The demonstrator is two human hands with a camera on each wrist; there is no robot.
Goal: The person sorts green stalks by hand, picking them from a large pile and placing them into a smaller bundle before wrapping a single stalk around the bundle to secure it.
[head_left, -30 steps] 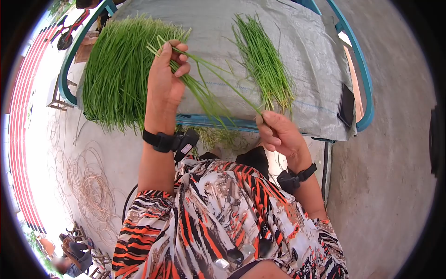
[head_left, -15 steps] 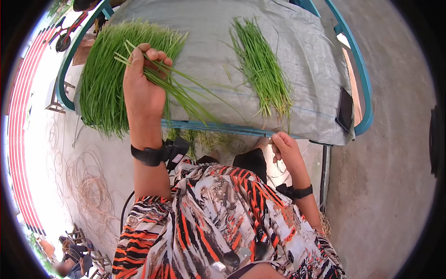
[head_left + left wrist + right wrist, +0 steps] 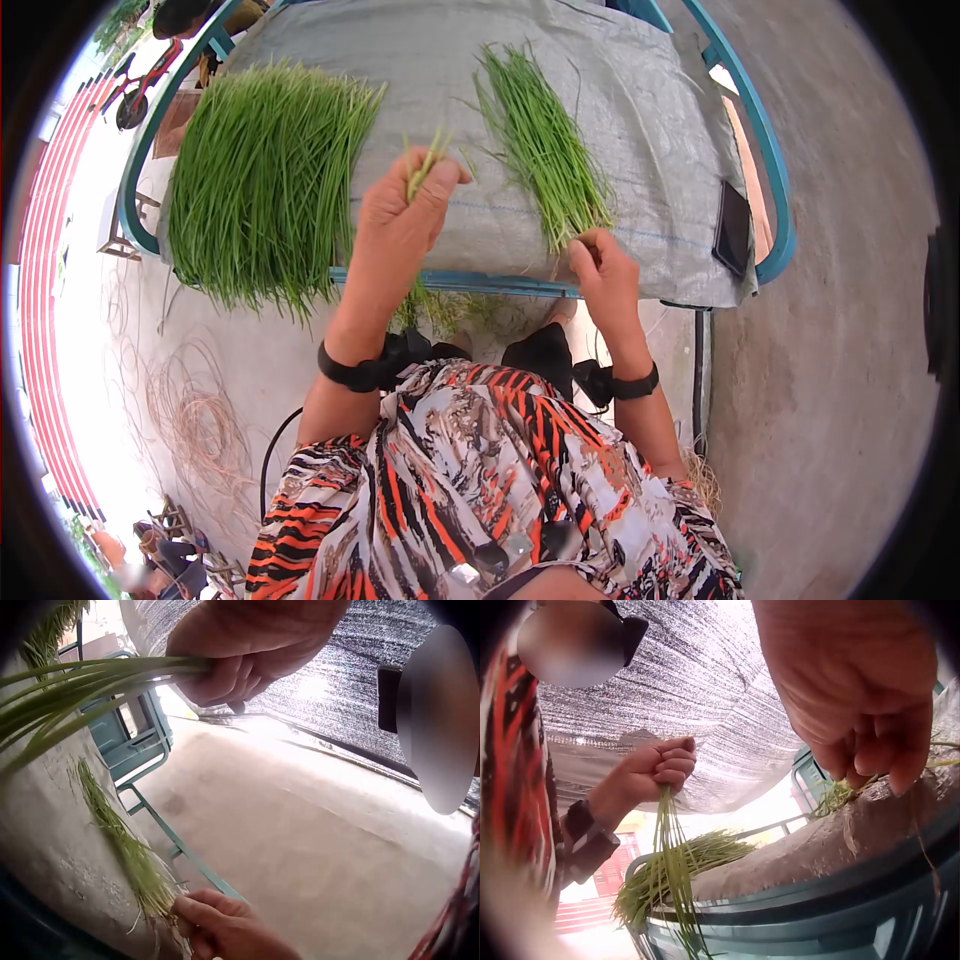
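My left hand (image 3: pixel 402 215) grips a small bunch of green stalks above the sheet; in the left wrist view the bunch (image 3: pixel 90 686) runs out leftward from the fist, and in the right wrist view it (image 3: pixel 673 862) hangs down. My right hand (image 3: pixel 608 280) is at the lower, pale end of the smaller pile of stalks (image 3: pixel 548 140), its thumb and fingertips touching or pinching the root ends. In the right wrist view its fingers (image 3: pixel 877 761) are bent beside thin stalks. A large pile of green stalks (image 3: pixel 265 190) lies at the left.
A grey sheet (image 3: pixel 650 130) covers the surface inside a teal frame (image 3: pixel 765 150). A black phone (image 3: pixel 732 228) lies near the right edge. Loose stalks and coiled strands (image 3: pixel 205 430) are on the floor. Another person sits at the lower left.
My left hand has swung right from over the large pile and turned, still gripping its bunch. My right hand has risen from below the front edge to the smaller pile's lower end.
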